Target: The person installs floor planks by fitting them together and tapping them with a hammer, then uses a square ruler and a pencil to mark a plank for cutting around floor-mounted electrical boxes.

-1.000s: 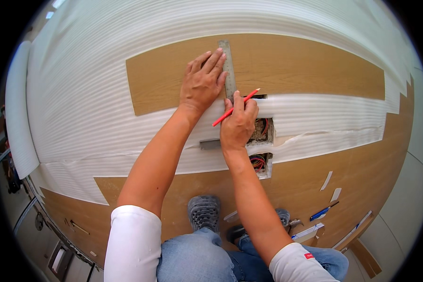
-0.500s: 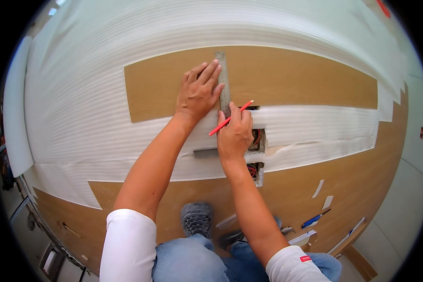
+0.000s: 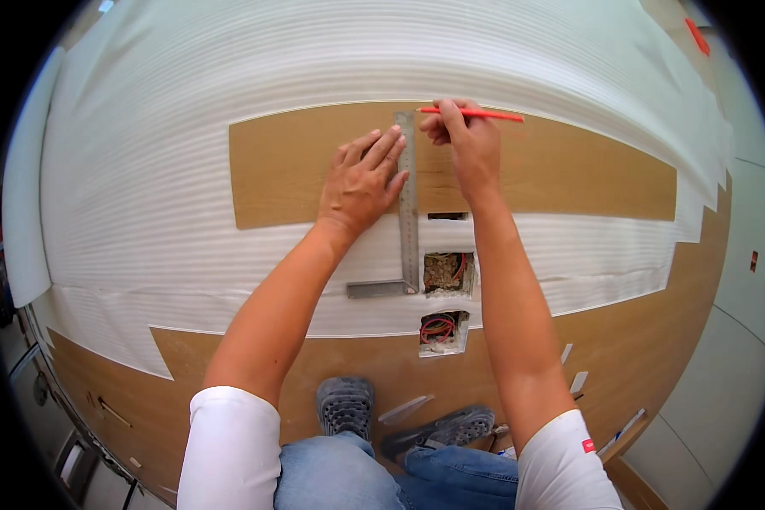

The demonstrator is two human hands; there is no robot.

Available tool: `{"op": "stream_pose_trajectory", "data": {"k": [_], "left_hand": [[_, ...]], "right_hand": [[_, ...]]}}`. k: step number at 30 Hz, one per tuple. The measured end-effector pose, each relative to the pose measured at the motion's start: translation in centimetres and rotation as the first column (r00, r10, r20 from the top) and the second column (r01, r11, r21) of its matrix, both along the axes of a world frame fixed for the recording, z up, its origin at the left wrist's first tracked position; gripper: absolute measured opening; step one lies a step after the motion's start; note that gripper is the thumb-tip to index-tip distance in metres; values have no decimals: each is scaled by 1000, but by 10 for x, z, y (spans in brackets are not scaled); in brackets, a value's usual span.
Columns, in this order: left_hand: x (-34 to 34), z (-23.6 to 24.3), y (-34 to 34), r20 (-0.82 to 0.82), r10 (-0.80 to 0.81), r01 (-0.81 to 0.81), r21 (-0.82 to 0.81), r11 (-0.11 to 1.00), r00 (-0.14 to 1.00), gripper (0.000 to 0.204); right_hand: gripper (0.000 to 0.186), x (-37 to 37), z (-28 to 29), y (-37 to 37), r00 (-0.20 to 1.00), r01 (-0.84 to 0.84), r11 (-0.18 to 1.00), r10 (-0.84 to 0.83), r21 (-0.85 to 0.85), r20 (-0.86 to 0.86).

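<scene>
A wood-coloured floor plank (image 3: pixel 586 178) lies across the white foam sheet. A metal try square (image 3: pixel 409 246) rests on it, its blade running over the plank and its stock lying on the foam on the near side. My left hand (image 3: pixel 357 189) is spread on the plank with its fingertips against the blade near the far end. My right hand (image 3: pixel 470 151) grips a red pencil (image 3: pixel 494 114) above the plank's far edge. The pencil points left, its tip close to the blade's far end; whether the tip touches the plank, I cannot tell.
Wall-box-like cut-outs with coloured wires (image 3: pixel 442 327) open in the floor just right of the square. Laid planks (image 3: pixel 255 357) border the foam on the near side, with offcut strips on them. A foam roll (image 3: pixel 27 178) stands at the left, and a red object (image 3: pixel 697 37) lies far right.
My right hand has moved away from the square's near part to the plank's far edge. The pencil has swung round to point left. My left hand stays on the blade.
</scene>
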State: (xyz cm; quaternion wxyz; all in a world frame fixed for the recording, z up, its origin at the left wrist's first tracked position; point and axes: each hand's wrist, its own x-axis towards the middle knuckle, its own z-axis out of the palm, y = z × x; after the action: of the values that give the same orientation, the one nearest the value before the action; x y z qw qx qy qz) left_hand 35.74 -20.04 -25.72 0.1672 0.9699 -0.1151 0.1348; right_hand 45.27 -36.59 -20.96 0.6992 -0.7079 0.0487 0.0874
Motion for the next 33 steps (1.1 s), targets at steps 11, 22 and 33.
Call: {"op": "stream_pose_trajectory", "data": {"k": [11, 22, 33], "left_hand": [[1, 2, 3, 4, -7, 7, -26, 1000, 1000, 50], [2, 2, 3, -17, 1, -1, -36, 999, 1000, 51], [1, 2, 0, -6, -7, 7, -50, 999, 1000, 51]], "right_hand": [[42, 41, -23, 17, 988, -142, 923, 154, -357, 5], [36, 42, -7, 18, 965, -165, 805, 250, -570, 74], [36, 33, -3, 12, 950, -145, 764, 285, -629, 128]]}}
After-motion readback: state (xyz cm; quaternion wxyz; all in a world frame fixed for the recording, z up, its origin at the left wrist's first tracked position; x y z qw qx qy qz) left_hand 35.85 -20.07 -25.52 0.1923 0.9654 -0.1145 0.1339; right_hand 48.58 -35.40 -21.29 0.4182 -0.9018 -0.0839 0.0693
